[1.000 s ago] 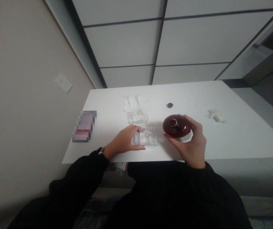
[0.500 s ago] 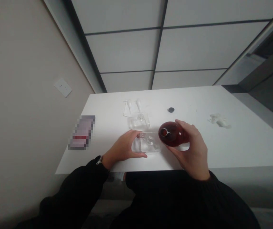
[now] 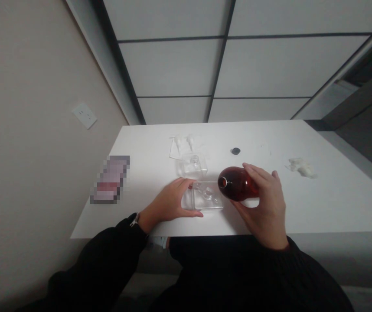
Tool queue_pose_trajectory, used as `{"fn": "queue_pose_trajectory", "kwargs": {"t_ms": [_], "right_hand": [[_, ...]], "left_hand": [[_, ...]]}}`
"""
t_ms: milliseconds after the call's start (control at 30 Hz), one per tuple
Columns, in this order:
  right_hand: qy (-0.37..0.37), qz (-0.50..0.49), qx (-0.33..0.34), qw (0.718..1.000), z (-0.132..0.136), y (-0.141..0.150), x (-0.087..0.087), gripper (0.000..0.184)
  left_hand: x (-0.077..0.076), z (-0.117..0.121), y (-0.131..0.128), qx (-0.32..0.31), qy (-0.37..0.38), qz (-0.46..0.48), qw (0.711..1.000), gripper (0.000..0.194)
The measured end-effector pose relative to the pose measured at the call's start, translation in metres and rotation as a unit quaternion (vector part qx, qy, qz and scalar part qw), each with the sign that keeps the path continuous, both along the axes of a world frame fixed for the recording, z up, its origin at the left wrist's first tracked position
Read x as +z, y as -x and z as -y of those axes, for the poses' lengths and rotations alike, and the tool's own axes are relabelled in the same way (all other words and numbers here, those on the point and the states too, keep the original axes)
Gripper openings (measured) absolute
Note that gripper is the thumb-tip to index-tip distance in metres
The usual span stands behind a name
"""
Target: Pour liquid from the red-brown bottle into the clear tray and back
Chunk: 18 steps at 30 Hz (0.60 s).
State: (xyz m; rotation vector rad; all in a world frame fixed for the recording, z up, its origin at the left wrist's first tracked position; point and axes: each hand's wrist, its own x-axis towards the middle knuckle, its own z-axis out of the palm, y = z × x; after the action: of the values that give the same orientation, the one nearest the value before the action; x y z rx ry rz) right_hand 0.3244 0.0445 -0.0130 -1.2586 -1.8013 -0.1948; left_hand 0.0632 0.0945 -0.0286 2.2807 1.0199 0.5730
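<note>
From where I stood, the person's right hand (image 3: pixel 265 208) was closed around a dark red glass bottle (image 3: pixel 239 184), fingers over the top of its rounded body and thumb underneath. The bottle lay nearly on its side, clear of the white counter (image 3: pixel 342 208), with its pale-rimmed mouth (image 3: pixel 223 182) pointing left. That mouth hung just over the right part of a clear square container (image 3: pixel 210 201), and the bottle's shadowed underside nearly met the container's far right corner, though I couldn't tell whether they touched.

The left hand (image 3: pixel 169 201) was curved around the container's left side, gripping it with the fingers across the far edge and the thumb along the near edge. A clear ring shape (image 3: pixel 207 193) showed inside the container. A second clear square container (image 3: pixel 193 167) stood just behind it, and behind that lay a white sheet (image 3: pixel 177 149) with small white pieces on it.

Farther right on the counter sat a small dark round disc (image 3: pixel 236 151) and a tuft of white fluff (image 3: pixel 301 167). A blurred, pixelated rectangular object (image 3: pixel 109 180) lay near the counter's left edge. Black sleeves (image 3: pixel 98 260) covered both arms, and a thin wristband (image 3: pixel 135 220) circled the left wrist.
</note>
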Motion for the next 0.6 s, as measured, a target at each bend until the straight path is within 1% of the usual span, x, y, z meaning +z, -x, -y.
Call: {"fn": "queue_pose_trajectory", "kwargs": {"t_ms": [100, 333, 467, 600], "right_hand": [[-0.004, 0.013, 0.001, 1.000, 0.0004, -0.0004, 0.0004, 0.071], [-0.004, 0.023, -0.007, 1.000, 0.0016, -0.0004, 0.0011, 0.076], [-0.008, 0.023, -0.010, 1.000, 0.0019, 0.0009, 0.0012, 0.076], [-0.006, 0.028, -0.011, 1.000, 0.0026, 0.0025, 0.0017, 0.080]], "left_hand": [[0.0000, -0.0003, -0.0003, -0.001, 0.000, 0.000, 1.000, 0.069], [-0.0018, -0.0005, -0.0004, 0.008, -0.002, -0.007, 1.000, 0.072], [-0.0009, 0.0001, -0.0009, 0.015, 0.004, -0.012, 1.000, 0.071], [0.0005, 0.0002, -0.0009, 0.017, 0.010, -0.009, 1.000, 0.070]]}}
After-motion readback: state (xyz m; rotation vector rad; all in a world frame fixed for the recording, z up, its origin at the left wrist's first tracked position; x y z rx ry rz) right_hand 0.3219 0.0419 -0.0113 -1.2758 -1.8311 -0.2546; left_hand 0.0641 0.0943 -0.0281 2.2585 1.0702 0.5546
